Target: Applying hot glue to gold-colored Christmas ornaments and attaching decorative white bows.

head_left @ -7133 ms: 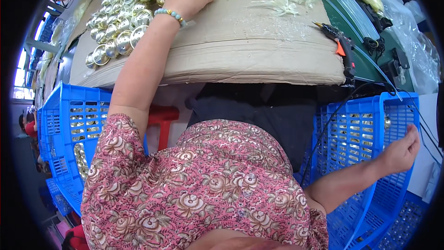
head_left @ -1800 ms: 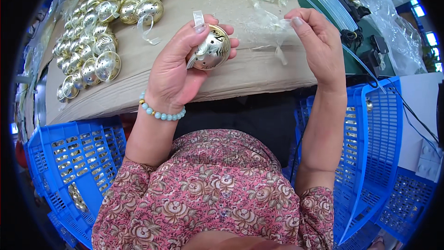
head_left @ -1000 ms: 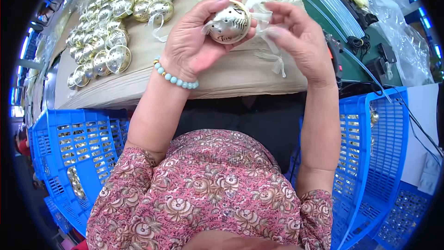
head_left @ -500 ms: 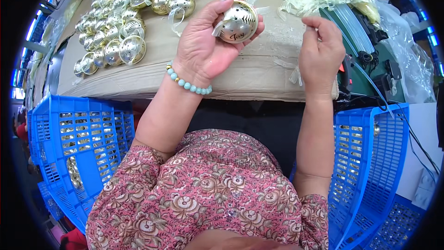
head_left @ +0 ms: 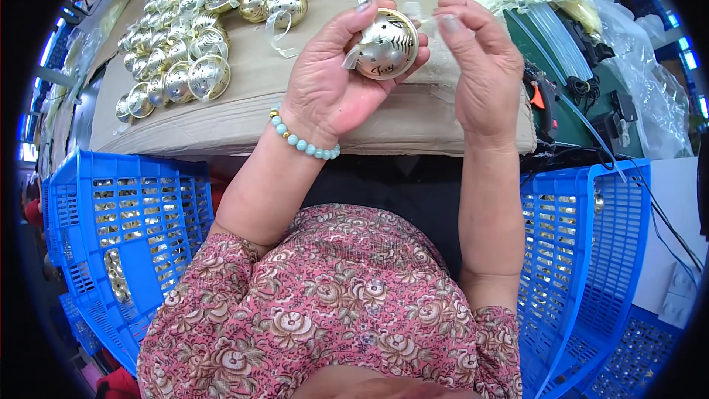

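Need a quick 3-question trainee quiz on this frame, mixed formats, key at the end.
1. True or false: the left hand holds a gold ball ornament.
2. What does the right hand pinch beside the ornament? A) scissors B) a thin clear ribbon C) a pen
3. Fill in: more gold ornaments lie in rows on the cardboard sheet, on the person's ____ side.

Key: 1 true; 2 B; 3 left. The blue crates flank the person on both sides.
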Available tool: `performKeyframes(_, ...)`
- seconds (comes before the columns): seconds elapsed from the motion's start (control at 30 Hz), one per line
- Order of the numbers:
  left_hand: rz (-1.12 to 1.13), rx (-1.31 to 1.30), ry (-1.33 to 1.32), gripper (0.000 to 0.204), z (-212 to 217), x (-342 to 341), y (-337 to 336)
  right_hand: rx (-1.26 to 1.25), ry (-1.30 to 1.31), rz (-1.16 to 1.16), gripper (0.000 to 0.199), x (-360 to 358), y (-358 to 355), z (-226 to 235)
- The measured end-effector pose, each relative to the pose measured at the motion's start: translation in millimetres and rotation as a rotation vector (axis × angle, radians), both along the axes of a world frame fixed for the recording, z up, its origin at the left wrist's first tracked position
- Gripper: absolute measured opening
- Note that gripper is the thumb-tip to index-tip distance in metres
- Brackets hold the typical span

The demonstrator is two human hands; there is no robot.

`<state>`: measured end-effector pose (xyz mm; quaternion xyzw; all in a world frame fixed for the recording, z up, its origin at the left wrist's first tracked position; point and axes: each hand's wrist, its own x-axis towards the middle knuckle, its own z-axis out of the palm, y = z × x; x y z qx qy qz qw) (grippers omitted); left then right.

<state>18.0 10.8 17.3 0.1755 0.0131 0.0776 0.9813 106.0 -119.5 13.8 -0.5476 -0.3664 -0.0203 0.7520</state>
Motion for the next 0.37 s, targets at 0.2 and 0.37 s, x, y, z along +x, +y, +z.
performKeyframes(0.2,0.068,0.136,0.069,0.016,-8.5,12.5,2.0,0.077,0.118,0.346,0.012,-10.0,-15.3,24.5)
performKeyframes(0.37,0.065,0.063,0.072,0.011,-19.9,22.8,-4.3,-0.113,0.159,0.560,0.010,-24.6,-17.2,40.6)
